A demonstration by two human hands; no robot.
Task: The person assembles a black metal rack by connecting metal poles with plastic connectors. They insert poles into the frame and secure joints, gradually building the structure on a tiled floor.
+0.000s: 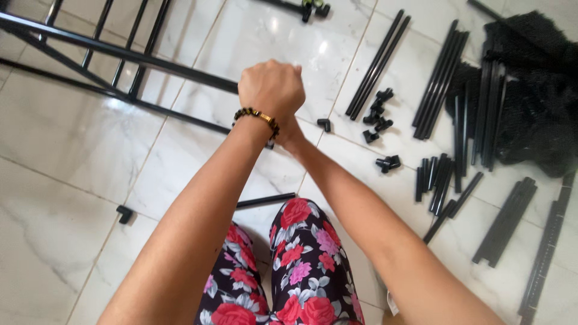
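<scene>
— While the two hands are bunched together above the floor, how much of the build can be judged as done?

— A part of it only. One black tube frame (114, 54) is seen joined up at upper left, with several rungs fitted. Loose black tubes (378, 63) are laid in bundles to the right, small black corner connectors (378, 114) are scattered between them, and a heap of black mesh fabric (536, 90) is left untouched at far right.

— And the hands?

— The left hand (271, 90), with a beaded bracelet (257, 117) at the wrist, is curled into a fist, fingers pressed together. The right hand (290, 131) is mostly hidden beneath it, so its fingers cannot be told. What is gripped is covered.

— Any packages, labels or signs?

— None are seen. Only a single short tube (265, 200) is laid by the flowered trousers (301, 265), and one connector (124, 213) is left alone on the marble tiles (66, 150).
</scene>
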